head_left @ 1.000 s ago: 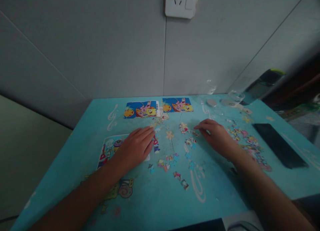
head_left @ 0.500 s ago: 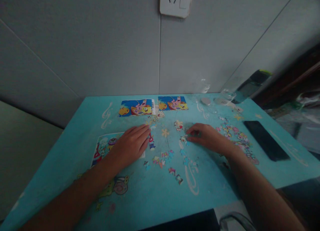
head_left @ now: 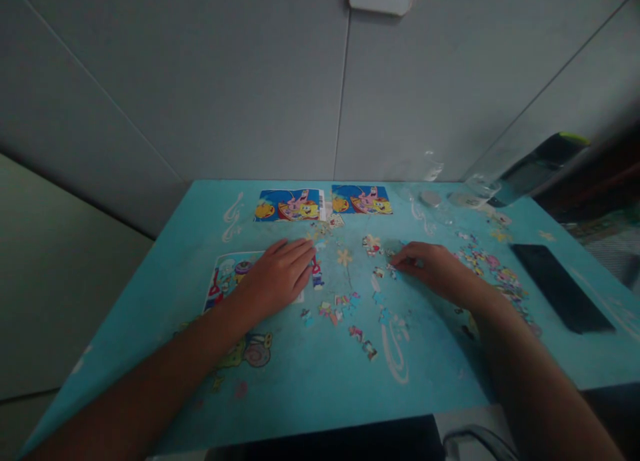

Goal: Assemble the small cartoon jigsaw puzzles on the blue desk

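Note:
My left hand point(head_left: 283, 274) lies flat, fingers stretched out, over the right part of a cartoon puzzle sheet point(head_left: 225, 264), hiding much of it. By its fingertips is a red and blue puzzle strip point(head_left: 317, 274). My right hand point(head_left: 433, 268) is closed in a pinch at the table, its fingertips on a small puzzle piece point(head_left: 393, 272) partly hidden by them. Just left of those fingertips lie a loose piece point(head_left: 379, 272) and a small joined cluster point(head_left: 371, 244). Several more pieces point(head_left: 340, 308) are scattered between my hands.
Two blue cartoon cards point(head_left: 287, 205) point(head_left: 363, 200) lie at the back by the wall. A heap of puzzle pieces point(head_left: 500, 274) spreads beyond my right hand, beside a black phone point(head_left: 560, 288). Clear plastic containers point(head_left: 475, 191) and a dark bottle-like object point(head_left: 543, 164) stand at the back right.
The view has shifted, so the table sits further right. My right hand has turned slightly, its fingers drawn closer together at the small pieces. My left hand stays on the sheet.

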`<move>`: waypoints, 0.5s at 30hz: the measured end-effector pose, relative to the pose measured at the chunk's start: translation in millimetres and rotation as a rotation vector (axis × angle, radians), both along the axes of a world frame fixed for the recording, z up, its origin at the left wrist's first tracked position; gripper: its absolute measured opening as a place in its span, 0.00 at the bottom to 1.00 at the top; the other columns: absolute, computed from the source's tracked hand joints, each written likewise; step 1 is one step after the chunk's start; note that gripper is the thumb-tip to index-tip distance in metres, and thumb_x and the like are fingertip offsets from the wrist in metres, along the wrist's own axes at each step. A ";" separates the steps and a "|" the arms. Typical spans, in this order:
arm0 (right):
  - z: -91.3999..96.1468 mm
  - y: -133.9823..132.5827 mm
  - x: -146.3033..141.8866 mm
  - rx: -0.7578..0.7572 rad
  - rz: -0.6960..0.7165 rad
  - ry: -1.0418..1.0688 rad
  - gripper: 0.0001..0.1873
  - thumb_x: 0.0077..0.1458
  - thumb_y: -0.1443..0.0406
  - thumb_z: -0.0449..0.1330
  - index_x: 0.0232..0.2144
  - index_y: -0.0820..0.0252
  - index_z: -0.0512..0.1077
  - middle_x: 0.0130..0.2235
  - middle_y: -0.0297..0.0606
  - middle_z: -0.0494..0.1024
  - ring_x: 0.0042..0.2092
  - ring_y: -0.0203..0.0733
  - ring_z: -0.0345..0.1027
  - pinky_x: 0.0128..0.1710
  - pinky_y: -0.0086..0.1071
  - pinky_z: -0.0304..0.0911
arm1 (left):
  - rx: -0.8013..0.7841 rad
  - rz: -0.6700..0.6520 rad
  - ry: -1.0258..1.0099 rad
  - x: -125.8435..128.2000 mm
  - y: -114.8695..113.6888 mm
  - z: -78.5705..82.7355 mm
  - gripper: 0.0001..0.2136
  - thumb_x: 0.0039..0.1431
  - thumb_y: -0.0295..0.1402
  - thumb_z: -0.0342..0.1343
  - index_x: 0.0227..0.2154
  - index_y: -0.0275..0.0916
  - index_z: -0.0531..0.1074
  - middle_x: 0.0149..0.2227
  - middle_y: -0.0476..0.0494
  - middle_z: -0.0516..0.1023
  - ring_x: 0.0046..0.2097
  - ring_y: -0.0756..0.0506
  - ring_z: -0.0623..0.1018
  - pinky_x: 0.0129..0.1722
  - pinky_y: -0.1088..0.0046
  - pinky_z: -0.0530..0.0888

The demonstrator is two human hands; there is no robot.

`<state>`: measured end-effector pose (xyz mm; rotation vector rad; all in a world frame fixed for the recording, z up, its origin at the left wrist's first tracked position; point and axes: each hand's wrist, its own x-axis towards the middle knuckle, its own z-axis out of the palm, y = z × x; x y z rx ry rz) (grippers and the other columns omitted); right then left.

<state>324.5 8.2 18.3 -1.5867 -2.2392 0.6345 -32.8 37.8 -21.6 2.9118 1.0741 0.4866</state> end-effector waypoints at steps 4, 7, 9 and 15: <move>1.5 -0.3 -2.9 0.030 0.051 0.007 0.10 0.59 0.66 0.60 0.39 0.51 0.81 0.40 0.35 0.83 0.38 0.41 0.77 0.41 0.35 0.71 | 0.003 0.000 -0.006 0.0 -0.2 -0.1 0.18 0.70 0.32 0.48 0.60 0.35 0.68 0.62 0.35 0.70 0.65 0.39 0.69 0.65 0.50 0.64; 2.9 -1.1 -6.4 0.062 0.083 -0.003 0.11 0.61 0.67 0.58 0.41 0.52 0.80 0.41 0.36 0.83 0.41 0.41 0.77 0.44 0.36 0.70 | 0.002 0.005 -0.014 0.0 -0.3 -0.6 0.18 0.70 0.32 0.48 0.60 0.35 0.68 0.62 0.35 0.71 0.64 0.38 0.70 0.64 0.49 0.65; 3.4 -1.5 -7.5 0.076 0.081 -0.021 0.11 0.62 0.67 0.58 0.41 0.52 0.80 0.41 0.36 0.83 0.41 0.41 0.77 0.44 0.35 0.70 | 0.002 0.003 -0.035 0.1 -0.2 -0.8 0.18 0.70 0.33 0.48 0.59 0.36 0.69 0.62 0.35 0.71 0.63 0.38 0.70 0.64 0.48 0.65; 2.0 -0.9 -6.4 0.103 0.056 -0.052 0.10 0.60 0.67 0.60 0.40 0.52 0.80 0.40 0.36 0.83 0.39 0.42 0.77 0.42 0.35 0.71 | -0.020 0.006 -0.037 0.6 -0.5 0.5 0.18 0.70 0.33 0.48 0.59 0.36 0.70 0.61 0.35 0.72 0.63 0.38 0.70 0.64 0.49 0.64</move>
